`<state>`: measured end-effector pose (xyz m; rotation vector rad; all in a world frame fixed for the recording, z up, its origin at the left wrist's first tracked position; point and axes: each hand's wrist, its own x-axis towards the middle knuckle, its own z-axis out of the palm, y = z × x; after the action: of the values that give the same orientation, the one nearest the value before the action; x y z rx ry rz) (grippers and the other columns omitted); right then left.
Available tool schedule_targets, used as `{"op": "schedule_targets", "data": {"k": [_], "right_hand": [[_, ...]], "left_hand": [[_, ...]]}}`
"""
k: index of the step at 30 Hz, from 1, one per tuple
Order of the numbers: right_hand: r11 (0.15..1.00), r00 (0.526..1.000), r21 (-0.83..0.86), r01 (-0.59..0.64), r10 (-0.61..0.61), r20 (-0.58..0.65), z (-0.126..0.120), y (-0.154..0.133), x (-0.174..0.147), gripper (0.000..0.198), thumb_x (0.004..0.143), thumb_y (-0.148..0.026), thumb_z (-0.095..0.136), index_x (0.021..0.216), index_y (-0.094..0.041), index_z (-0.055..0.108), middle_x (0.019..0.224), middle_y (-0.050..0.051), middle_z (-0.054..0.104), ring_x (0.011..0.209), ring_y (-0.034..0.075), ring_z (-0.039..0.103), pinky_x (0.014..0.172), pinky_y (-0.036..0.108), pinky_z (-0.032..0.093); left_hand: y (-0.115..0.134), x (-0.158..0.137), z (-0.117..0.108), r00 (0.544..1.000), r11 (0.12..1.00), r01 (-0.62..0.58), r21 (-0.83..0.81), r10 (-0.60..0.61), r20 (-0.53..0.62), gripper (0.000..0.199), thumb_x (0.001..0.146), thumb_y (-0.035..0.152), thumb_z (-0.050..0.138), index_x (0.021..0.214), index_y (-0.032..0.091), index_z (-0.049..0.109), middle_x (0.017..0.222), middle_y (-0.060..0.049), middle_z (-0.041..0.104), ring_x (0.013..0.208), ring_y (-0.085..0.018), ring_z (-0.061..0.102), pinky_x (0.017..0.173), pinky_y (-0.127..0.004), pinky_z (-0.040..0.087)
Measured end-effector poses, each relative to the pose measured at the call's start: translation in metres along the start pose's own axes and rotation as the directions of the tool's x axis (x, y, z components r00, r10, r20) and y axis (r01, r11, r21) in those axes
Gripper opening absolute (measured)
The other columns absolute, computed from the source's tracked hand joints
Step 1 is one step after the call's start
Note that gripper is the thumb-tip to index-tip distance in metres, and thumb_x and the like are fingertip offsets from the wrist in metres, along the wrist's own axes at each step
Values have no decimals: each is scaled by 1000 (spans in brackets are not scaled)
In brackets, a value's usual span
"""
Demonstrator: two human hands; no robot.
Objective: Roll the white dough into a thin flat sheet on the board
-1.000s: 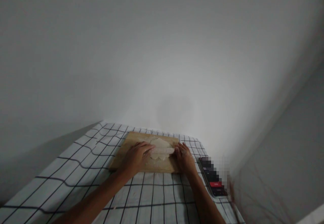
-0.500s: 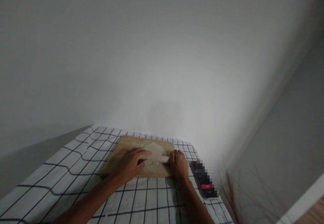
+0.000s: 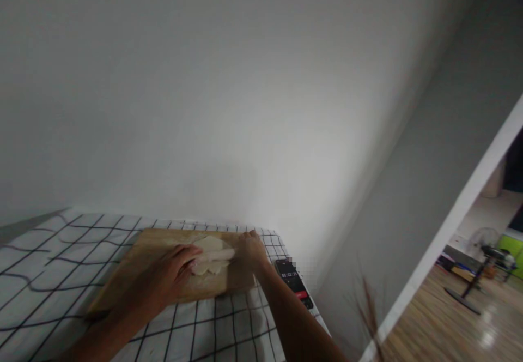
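A pale rolling pin [image 3: 220, 254] lies across a flat sheet of dough [image 3: 209, 241], which shows both beyond the pin and on its near side. My left hand [image 3: 174, 269] is closed over the pin's left end. At the right end, my right hand [image 3: 252, 250] is closed round the pin, somewhat smeared by motion, and its fingertips are hard to make out. Under the dough is a wooden board [image 3: 159, 237] dusted with flour, turned at a slant on the table.
A checked cloth [image 3: 196, 329] covers the table, which meets a white wall [image 3: 229, 106]. A phone [image 3: 294, 284] lies to the right of my right forearm. Dry twigs [image 3: 370, 302] stand off the table's right edge. Beyond a doorway, a fan [image 3: 486, 253] stands on the wooden floor.
The view has swung right, bringing the doorway and fan into sight. The pin still lies on the dough between both hands, and more dough shows on its near side. The board appears more slanted.
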<state>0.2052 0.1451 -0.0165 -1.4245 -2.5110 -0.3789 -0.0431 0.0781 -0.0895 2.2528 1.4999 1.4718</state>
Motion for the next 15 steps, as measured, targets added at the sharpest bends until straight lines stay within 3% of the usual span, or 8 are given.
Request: {"op": "schedule_targets", "data": {"k": [7, 11, 15], "right_hand": [[977, 974, 26, 213, -215, 72, 12, 6, 57, 15, 96, -13, 56, 96, -20, 70, 106, 8, 72, 106, 22, 60, 93, 32, 48], [970, 971, 75, 233, -236, 43, 19, 3, 70, 15, 97, -17, 57, 100, -23, 70, 105, 4, 73, 104, 21, 61, 94, 31, 49], [970, 979, 131, 203, -199, -36, 25, 8, 62, 18, 97, -20, 57, 107, -27, 71, 105, 4, 74, 103, 23, 64, 93, 33, 51]], "left_hand": [[9, 1, -3, 994, 991, 105, 84, -101, -45, 34, 98, 34, 45, 116, 23, 73, 122, -8, 75, 113, -26, 68, 104, -44, 52], [10, 0, -2, 992, 989, 122, 81, -120, -31, 35, 101, 34, 41, 113, 22, 72, 116, -10, 76, 108, -26, 69, 100, -43, 52], [16, 0, -5, 992, 986, 126, 107, -126, -8, 35, 101, 34, 41, 114, 23, 72, 115, -9, 76, 106, -25, 69, 97, -41, 52]]}}
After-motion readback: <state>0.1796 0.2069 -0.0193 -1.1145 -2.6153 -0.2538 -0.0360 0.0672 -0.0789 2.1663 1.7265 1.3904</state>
